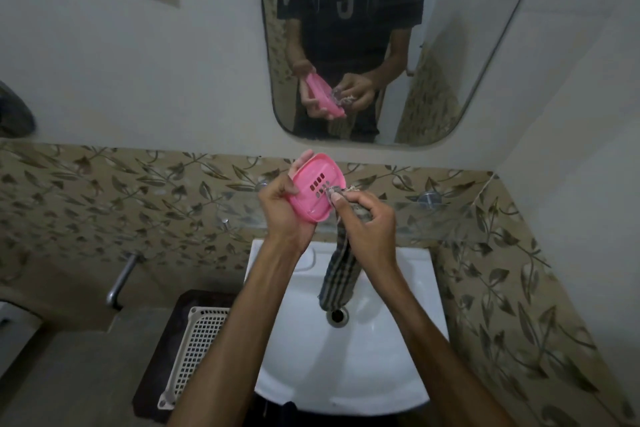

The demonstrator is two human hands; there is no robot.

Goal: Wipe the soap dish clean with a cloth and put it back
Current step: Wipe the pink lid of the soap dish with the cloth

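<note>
Cloth (338, 274) against soap dish (317, 185) — both gripped

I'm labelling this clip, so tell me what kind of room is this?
Most likely a small bathroom: a white washbasin with a drain, a wall mirror above it, and a pink soap dish held over the basin.

Illumination is dim and flat, with a grey-green cast. The brightest surface is the white sink (349, 367), which shows soft highlights and no hard glare. Shadows are weak and diffuse. The mirror (450, 45) reflection is dark and low in contrast. Wide-angle distortion bends the wall lines and mirror edges. Corners darken. Detail is soft and slightly noisy throughout.
</note>
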